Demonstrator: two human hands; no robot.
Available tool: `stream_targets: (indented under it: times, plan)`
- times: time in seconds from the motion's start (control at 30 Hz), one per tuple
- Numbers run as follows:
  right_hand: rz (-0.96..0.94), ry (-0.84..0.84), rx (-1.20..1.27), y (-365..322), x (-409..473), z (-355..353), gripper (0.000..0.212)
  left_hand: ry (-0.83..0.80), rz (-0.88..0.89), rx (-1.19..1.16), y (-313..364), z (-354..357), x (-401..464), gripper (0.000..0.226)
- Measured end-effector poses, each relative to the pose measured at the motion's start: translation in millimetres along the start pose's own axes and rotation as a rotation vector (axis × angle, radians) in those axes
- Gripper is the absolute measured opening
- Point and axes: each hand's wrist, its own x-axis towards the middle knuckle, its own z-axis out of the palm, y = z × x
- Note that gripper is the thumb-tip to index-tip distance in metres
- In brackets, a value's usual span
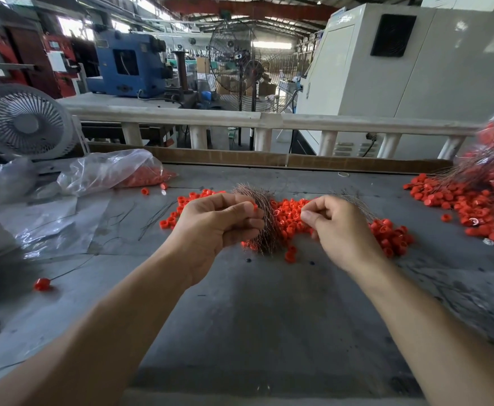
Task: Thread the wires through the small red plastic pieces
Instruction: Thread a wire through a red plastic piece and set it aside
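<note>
Red pieces (292,218) heaped behind both hands; plastic bag (108,171) left.

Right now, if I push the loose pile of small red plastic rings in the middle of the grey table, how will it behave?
The pile of small red plastic rings would probably scatter rather than slide together: the pieces lie loose and separate. They look light, and being round, some may roll, like the strays near the clear plastic bag. Thin wires lying among them might drag a few along.

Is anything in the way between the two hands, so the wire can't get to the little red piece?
Nothing visible is. The left hand pinches a red piece and holds the wire bundle. The right hand pinches near it, though its wire is too thin to see. Only open air above the red pile separates them.
</note>
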Motion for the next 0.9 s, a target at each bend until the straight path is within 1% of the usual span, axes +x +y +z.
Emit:
stream_targets:
  times: [0.07,0.13,0.2,0.3,0.37,0.47,0.67,0.73,0.83,0.9]
  plan:
    - [0.023,-0.024,0.284,-10.7,-5.9,0.2,0.012,-0.009,-0.002,0.012,-1.3,0.8,-0.2,0.034]
    - [0.036,-0.065,0.501,-20.3,-11.7,0.6,0.013,-0.012,-0.002,0.023,-2.9,1.5,-0.2,0.036]
    - [0.042,-0.111,0.62,-26.9,-16.2,1.5,0.014,-0.019,0.003,0.028,-3.7,1.9,-0.3,0.036]
    - [0.026,-0.158,0.685,-32.5,-20.7,4.2,0.017,-0.038,0.015,0.021,-4.4,3.2,-0.9,0.036]
    - [-0.008,-0.154,0.666,-34.8,-22.9,6.8,0.017,-0.058,0.025,0.012,-4.8,4.5,-1.6,0.032]
    - [-0.079,-0.11,0.535,-35.8,-24.4,10.2,0.014,-0.084,0.036,-0.006,-4.9,6.3,-2.5,0.023]
    - [-0.194,-0.022,0.334,-35.2,-28.6,10.6,0.015,-0.079,0.029,-0.008,-4.7,7.1,-2.9,0.018]
    - [-0.247,-0.003,0.256,-36.0,-29.7,9.3,0.016,-0.08,0.032,-0.007,-4.7,7.2,-2.9,0.019]
    - [-0.294,-0.014,0.202,-38.0,-30.9,8.8,0.016,-0.078,0.042,-0.02,-4.8,7.5,-2.5,0.026]
    - [-0.317,-0.02,0.175,-38.9,-31.2,8.8,0.017,-0.075,0.044,-0.018,-4.7,7.6,-2.4,0.026]
